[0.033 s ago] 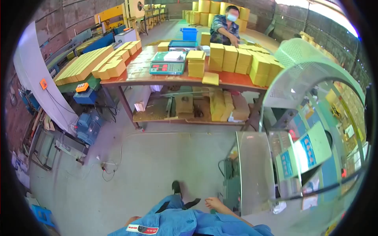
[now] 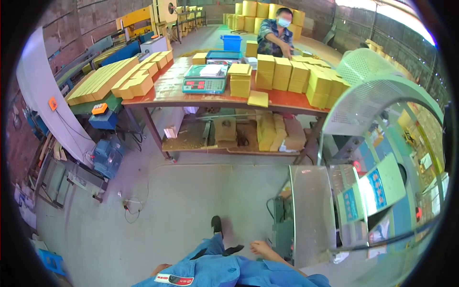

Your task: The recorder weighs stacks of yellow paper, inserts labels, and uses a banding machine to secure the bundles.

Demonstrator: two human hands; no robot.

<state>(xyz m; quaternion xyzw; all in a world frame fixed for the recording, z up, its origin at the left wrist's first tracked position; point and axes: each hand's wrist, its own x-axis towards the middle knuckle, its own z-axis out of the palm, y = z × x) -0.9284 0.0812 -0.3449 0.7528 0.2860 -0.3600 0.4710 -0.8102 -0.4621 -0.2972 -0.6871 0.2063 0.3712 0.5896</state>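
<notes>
Steel was what the right hand (image 2: 260,248) sat closest to: the bare side panel (image 2: 311,210) of the machine on the right, with dark gear (image 2: 283,225) tucked just past the fingertips. The hand was held low, out of a blue sleeve (image 2: 267,272), with the forearm angled in from the lower right and the knuckles turned toward the concrete floor (image 2: 191,191). The fingers looked loosely curled and nothing was seen held, but the hand was too small in the head view for its grip to be called for sure. The left hand wasn't shown at all. A black shoe (image 2: 216,224) was planted just left of the hand.

If a reach toward that lower gear was in hand, it's judged best done slowly, with the wrist kept off the panel's edge and the cables (image 2: 268,210) there left unsnagged. A steadier stance would probably be had with the foot set flat first.

Well apart, across the floor, yellow blocks (image 2: 287,71) were stacked on a red table (image 2: 172,93) beside a scale (image 2: 204,83), and those were being handled by a co-worker (image 2: 277,36).
</notes>
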